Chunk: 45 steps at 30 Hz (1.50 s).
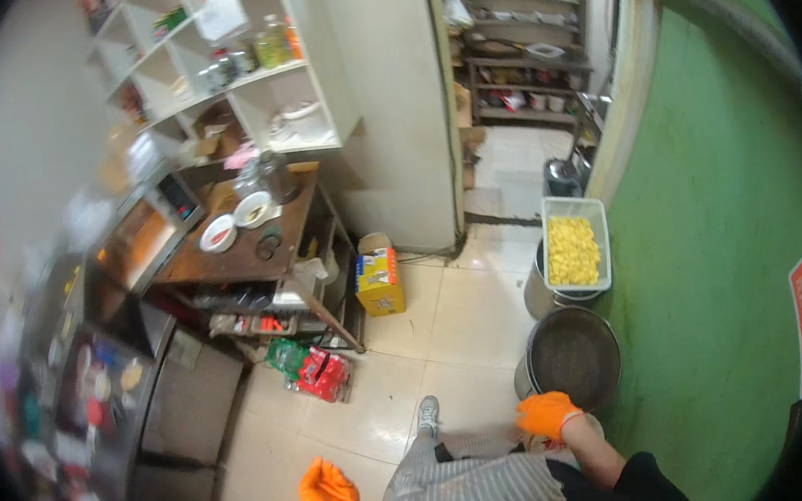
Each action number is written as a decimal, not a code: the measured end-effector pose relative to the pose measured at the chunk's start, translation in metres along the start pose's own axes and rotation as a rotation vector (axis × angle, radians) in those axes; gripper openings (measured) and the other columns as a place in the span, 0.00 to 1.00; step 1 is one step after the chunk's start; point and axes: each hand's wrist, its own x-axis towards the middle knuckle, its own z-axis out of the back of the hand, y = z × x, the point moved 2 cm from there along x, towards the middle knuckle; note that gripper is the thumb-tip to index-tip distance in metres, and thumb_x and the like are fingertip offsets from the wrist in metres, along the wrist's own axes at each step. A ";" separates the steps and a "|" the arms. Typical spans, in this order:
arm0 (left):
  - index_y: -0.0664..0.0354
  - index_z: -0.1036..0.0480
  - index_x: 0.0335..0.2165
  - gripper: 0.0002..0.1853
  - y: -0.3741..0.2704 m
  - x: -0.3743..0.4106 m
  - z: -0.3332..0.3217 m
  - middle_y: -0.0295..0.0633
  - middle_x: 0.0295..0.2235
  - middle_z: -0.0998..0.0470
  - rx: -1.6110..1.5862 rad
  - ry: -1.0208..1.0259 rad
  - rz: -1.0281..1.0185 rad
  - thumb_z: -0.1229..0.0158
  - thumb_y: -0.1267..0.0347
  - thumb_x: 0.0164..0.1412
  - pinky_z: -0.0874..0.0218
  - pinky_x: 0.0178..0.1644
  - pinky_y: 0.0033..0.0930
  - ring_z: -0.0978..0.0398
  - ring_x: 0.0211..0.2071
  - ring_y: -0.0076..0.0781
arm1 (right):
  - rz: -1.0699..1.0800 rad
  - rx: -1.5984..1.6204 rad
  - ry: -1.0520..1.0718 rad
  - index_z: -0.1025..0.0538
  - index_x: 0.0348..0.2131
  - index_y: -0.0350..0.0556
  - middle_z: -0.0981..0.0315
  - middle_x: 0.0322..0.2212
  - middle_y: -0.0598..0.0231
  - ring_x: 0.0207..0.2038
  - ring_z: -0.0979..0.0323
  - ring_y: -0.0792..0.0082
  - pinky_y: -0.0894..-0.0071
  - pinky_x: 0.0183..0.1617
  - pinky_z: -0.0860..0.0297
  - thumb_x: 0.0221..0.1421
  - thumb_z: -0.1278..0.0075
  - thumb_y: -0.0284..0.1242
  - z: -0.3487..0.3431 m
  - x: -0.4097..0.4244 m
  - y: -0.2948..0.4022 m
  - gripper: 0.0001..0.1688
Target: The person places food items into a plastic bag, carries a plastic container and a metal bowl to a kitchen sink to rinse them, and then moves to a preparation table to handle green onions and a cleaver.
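My left hand [330,498], in an orange glove, hangs over the tiled floor with its fingers loosely curled and nothing visible in it. My right hand [548,413], gloved the same, is beside the near rim of a large metal pot [573,357]; whether it touches the rim or holds anything is hard to see. Behind that pot, a white plastic tub [608,247] sits on top of another metal container [538,294]. Yellow chunks of food [571,251] lie in the tub. Below my right hand a container is mostly hidden by my arm and the striped apron [465,492].
A green wall [692,225] runs along the right. On the left are a steel counter [188,391], a wooden table [258,252] and shelving [320,107]. Red-wrapped bottles [322,373] and a yellow carton [380,284] stand on the floor [378,395]. A doorway opens ahead.
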 end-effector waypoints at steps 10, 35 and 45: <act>0.63 0.23 0.41 0.08 0.054 0.226 -0.378 0.43 0.30 0.18 0.401 0.459 0.280 0.43 0.71 0.67 0.23 0.34 0.29 0.19 0.28 0.34 | -0.359 0.521 -0.293 0.19 0.48 0.49 0.21 0.49 0.53 0.54 0.26 0.49 0.55 0.59 0.32 0.61 0.56 0.46 0.138 0.086 -0.028 0.27; 0.62 0.24 0.46 0.12 0.392 0.484 -0.882 0.44 0.34 0.18 0.538 0.413 0.548 0.42 0.68 0.66 0.28 0.39 0.32 0.21 0.35 0.38 | -0.239 0.342 -0.343 0.21 0.51 0.49 0.21 0.50 0.51 0.53 0.26 0.48 0.52 0.57 0.30 0.62 0.55 0.47 0.556 0.521 -0.424 0.29; 0.61 0.25 0.50 0.15 0.502 0.551 -1.063 0.45 0.43 0.22 0.661 0.763 0.682 0.46 0.63 0.71 0.34 0.48 0.32 0.27 0.43 0.33 | -0.555 0.335 -0.275 0.40 0.70 0.49 0.52 0.68 0.29 0.51 0.22 0.45 0.54 0.53 0.26 0.54 0.40 0.50 0.670 0.592 -0.536 0.52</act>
